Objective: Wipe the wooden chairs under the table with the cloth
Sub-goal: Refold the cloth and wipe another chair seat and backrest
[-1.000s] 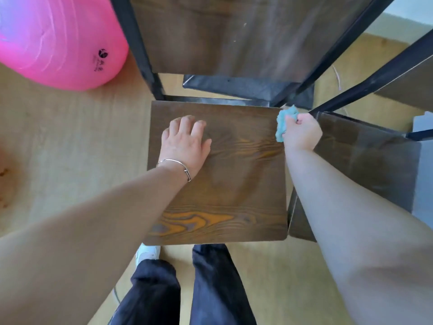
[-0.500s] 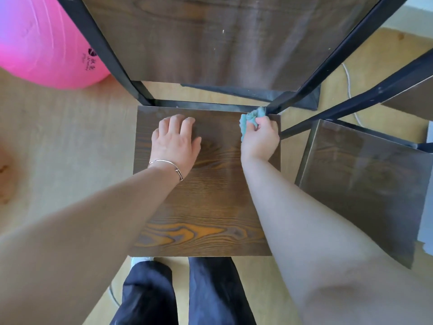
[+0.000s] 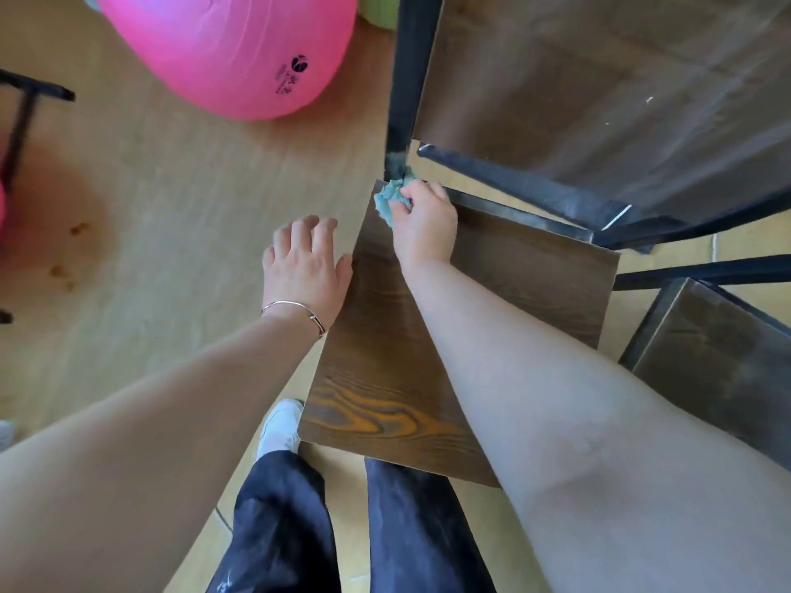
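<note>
right grip (image 3: 423,226) pinching cloth (image 3: 387,201) by table leg (image 3: 406,79), left grip (image 3: 304,267) spread, pink ball (image 3: 222,44) near

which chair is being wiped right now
The middle chair, with the orange grain: the right hand holds the cloth on its far left corner. The darker chair at right is untouched.

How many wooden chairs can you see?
2: the near chair under the right hand and cloth; the second chair at the right edge. Others may hide beneath the table.
</note>
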A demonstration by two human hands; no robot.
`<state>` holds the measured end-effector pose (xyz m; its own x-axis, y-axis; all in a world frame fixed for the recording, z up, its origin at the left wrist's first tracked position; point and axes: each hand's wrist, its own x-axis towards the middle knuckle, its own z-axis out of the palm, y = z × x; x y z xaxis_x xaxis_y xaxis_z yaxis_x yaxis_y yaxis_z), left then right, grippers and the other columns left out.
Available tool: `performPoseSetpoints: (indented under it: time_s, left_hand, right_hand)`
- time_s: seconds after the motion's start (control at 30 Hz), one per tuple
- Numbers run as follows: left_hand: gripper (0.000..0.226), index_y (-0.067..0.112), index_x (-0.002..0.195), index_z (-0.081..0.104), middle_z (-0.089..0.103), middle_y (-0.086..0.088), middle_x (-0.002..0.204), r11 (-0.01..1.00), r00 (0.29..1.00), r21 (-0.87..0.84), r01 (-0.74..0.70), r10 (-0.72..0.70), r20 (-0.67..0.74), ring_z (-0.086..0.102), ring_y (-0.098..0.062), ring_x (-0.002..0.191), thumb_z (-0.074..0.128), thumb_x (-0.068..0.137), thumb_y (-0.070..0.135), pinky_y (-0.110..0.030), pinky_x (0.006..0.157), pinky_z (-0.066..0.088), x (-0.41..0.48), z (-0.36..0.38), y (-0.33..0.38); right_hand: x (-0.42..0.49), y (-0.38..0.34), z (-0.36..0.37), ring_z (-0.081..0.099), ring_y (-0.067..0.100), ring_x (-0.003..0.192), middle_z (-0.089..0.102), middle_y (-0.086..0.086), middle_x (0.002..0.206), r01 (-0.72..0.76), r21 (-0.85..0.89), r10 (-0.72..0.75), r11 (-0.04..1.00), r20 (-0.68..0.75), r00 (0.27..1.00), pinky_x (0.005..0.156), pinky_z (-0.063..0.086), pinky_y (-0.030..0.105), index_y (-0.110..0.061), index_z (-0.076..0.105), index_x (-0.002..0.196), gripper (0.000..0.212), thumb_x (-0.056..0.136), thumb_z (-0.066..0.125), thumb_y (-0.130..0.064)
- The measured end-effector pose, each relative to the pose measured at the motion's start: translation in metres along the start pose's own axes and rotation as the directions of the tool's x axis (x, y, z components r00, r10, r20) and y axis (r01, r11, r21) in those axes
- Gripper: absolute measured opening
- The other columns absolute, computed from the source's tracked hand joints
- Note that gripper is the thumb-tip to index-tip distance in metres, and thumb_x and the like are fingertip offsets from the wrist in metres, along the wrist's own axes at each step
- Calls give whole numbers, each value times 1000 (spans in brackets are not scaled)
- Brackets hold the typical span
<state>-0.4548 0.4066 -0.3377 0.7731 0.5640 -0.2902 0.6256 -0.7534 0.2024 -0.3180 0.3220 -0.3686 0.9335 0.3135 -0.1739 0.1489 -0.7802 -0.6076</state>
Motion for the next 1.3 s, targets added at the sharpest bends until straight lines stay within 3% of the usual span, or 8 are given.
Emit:
performPoseSetpoints:
  time_s: [0.1,0.3,0.47,0.57,0.8,1.0,1.17,1.3]
  left_hand:
    - [45,18,135,40,42,-8,137,1000,1000,-13,21,-21,-9,35,-34,122,44,95,39,-47,98,33,0,-3,-14]
    - [46,18,135,43,43,-8,136,999,1000,-28,-15,15,-17,36,-34,121,46,94,40,-45,94,34,-6,-9,-39]
    - [46,19,134,44,43,-8,136,996,996,-8,-94,94,-7,37,-34,122,45,94,40,-45,95,34,-20,-15,-58]
    - [46,20,135,42,43,-7,136,988,988,28,-154,153,25,36,-34,122,43,95,41,-45,96,34,-33,-20,-70]
    - [46,20,135,42,42,-7,137,956,955,54,-288,282,90,36,-34,123,44,95,41,-45,98,33,-74,-24,-86]
    - [45,19,134,43,42,-8,136,928,927,77,-364,352,133,36,-35,122,44,94,41,-46,96,34,-105,-18,-98]
    - [44,20,134,43,42,-7,135,912,912,91,-399,384,145,37,-35,120,44,95,41,-46,96,35,-122,-21,-96]
    - [43,21,134,42,42,-7,136,908,909,104,-406,390,146,37,-35,119,43,96,41,-45,96,35,-125,-26,-86]
  right_hand:
    - [1,-6,6,63,18,95,62,2,109,-5,-10,5,1000,6,1000,76,59,32,-15,69,101,12,91,66,-21]
    - [0,-7,3,62,14,96,62,-1,109,46,-55,-45,997,21,999,79,54,24,-16,68,107,17,91,66,-23]
    - [-25,-2,5,57,11,93,60,-1,112,271,-130,-239,954,217,946,74,39,17,-18,67,104,13,92,65,-22]
    - [-69,7,8,59,20,89,60,1,106,317,-106,-281,942,264,923,70,42,25,-16,66,99,9,90,64,-17]
    - [-212,22,22,61,29,96,62,5,107,235,-42,-206,971,356,912,80,52,41,-13,69,104,19,86,63,-11]
    - [-300,31,40,62,29,91,64,4,102,186,-11,-167,982,396,903,73,53,39,-12,70,97,19,81,61,-6]
    - [-327,34,33,59,26,90,61,2,99,158,25,-147,987,526,838,76,49,37,-9,68,93,12,84,61,-8]
    - [-317,41,0,50,16,78,54,-2,91,-12,99,-19,995,305,952,70,36,24,-6,70,99,16,85,69,-14]
